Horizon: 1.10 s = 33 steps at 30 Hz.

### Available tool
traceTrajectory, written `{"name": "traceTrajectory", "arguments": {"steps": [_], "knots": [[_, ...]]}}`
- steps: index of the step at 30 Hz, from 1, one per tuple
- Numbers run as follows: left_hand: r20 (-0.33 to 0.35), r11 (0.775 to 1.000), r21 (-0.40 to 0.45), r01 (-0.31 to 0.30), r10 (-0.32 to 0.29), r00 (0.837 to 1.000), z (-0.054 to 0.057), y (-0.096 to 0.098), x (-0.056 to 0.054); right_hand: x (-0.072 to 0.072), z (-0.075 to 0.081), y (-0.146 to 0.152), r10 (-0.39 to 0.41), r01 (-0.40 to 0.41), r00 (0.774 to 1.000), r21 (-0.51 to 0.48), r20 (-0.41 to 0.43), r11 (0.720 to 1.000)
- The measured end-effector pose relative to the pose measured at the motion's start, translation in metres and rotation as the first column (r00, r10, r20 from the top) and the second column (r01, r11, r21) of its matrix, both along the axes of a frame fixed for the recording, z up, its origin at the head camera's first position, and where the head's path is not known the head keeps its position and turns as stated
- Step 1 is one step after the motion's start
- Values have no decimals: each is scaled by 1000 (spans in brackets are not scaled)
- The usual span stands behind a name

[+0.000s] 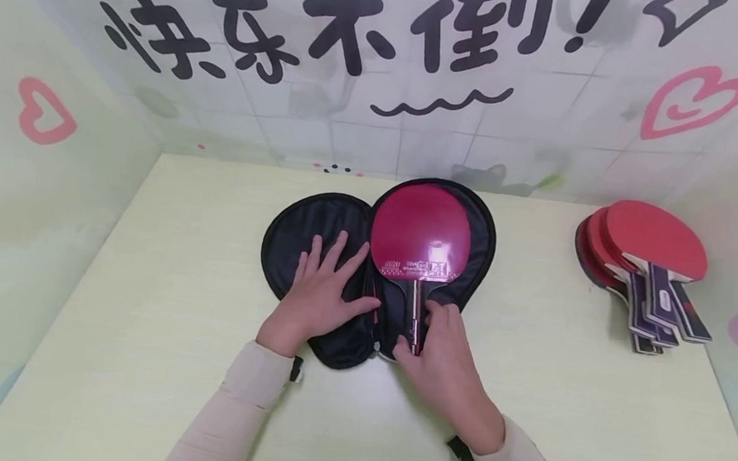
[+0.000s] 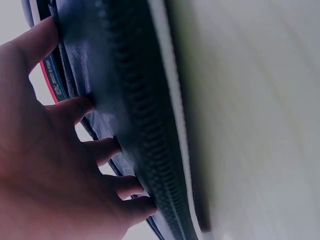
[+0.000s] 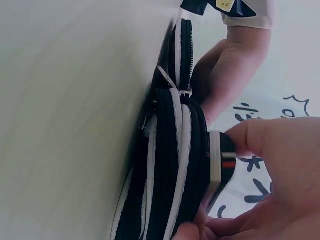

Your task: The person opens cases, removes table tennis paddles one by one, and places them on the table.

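Note:
A black zippered paddle case (image 1: 292, 242) lies spread open on the table, its two halves side by side. On the right half rests a table tennis paddle (image 1: 418, 224) with a glossy red face, handle toward me. My left hand (image 1: 313, 299) presses on the left half with fingers spread; the left wrist view shows its fingertips touching the dark lining. My right hand (image 1: 446, 362) holds the paddle by its handle, thumb on one side and fingers on the other. In the right wrist view the handle's end (image 3: 216, 160) sits just above the case's zippered edge.
Several red paddles (image 1: 658, 241) are stacked at the right of the pale table (image 1: 156, 329), handles toward the front right. A wall (image 1: 351, 134) with black lettering stands behind the table, and side walls border it left and right.

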<state>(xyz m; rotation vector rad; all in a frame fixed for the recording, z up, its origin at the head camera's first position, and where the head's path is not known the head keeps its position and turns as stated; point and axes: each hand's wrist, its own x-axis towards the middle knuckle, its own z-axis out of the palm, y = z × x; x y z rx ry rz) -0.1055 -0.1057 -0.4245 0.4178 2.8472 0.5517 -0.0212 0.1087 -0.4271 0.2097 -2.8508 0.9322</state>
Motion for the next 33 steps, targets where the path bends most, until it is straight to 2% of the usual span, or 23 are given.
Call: {"name": "traceTrajectory", "arguments": {"steps": [4,7,9,12,17,22,25,28,30,33], "knots": [[14,1000,9,1,-1,1000,0,1,-1,3,2,7,-47,55,995,-101,83,993],[19,1000,16,-2,2,1000,0,0,-1,6,1,12,-79,92,993,-175,83,980],[22,1000,18,1,-1,1000,0,0,-1,7,-1,16,-95,104,994,-225,49,969],[26,1000,21,4,-5,1000,0,1,-1,9,-5,21,-112,92,992,-280,-54,955],[29,1000,25,7,-7,1000,0,1,-1,9,-10,28,-121,38,963,-325,-242,945],[34,1000,19,9,-9,999,1,0,1,8,-10,39,-146,29,948,-380,-282,924],[33,1000,26,13,-13,999,0,0,1,9,-4,53,-205,77,950,-458,-237,886],[30,999,32,16,-17,999,0,0,2,8,6,75,-304,181,940,-534,-152,826],[31,999,32,16,-17,999,0,0,2,6,14,94,-378,264,920,-551,-103,792],[31,1000,27,13,-14,999,0,0,2,0,27,129,-496,389,865,-523,-75,759]]}}
